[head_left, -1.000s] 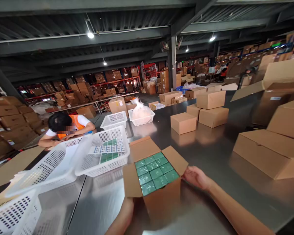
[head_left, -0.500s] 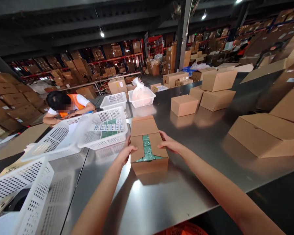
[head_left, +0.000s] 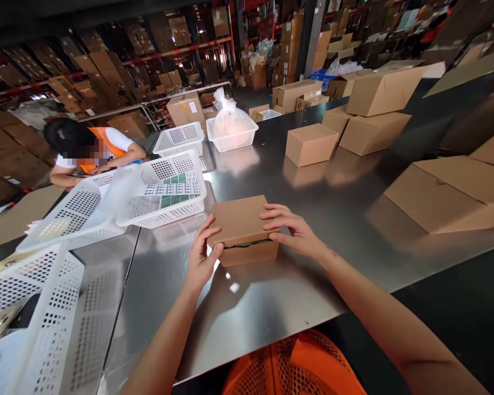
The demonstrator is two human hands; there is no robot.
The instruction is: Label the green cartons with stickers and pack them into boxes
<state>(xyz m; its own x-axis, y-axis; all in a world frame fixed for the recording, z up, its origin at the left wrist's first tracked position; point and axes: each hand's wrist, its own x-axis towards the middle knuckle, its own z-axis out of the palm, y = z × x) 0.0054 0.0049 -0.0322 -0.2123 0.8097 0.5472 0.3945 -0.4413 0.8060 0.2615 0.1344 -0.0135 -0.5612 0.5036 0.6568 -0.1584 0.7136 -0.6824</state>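
Note:
A small brown cardboard box [head_left: 242, 222] stands on the metal table in front of me, its lid folded over the top. A thin strip of green shows in the gap between the lid's front edge and the front wall. At the left corner, my left hand [head_left: 201, 255] grips the box, fingers curled along the side and thumb at the front. My right hand [head_left: 292, 227] holds the right side of the lid, its fingers lying over the top and the thumb by the front edge. What lies inside the box is otherwise hidden.
To the left, a white perforated basket [head_left: 170, 213] holds green and white small boxes. Another white basket [head_left: 61, 323] stands nearer. A bagged bundle [head_left: 230, 120] sits in a basket behind. Cardboard boxes [head_left: 313, 145] stand right. A person in an orange vest [head_left: 107, 148] leans at the left.
The lid flap, upright before, is now folded down over the side flaps and the green packs. Both hands have moved from the box's sides onto the lid's edges. My view has tilted downward.

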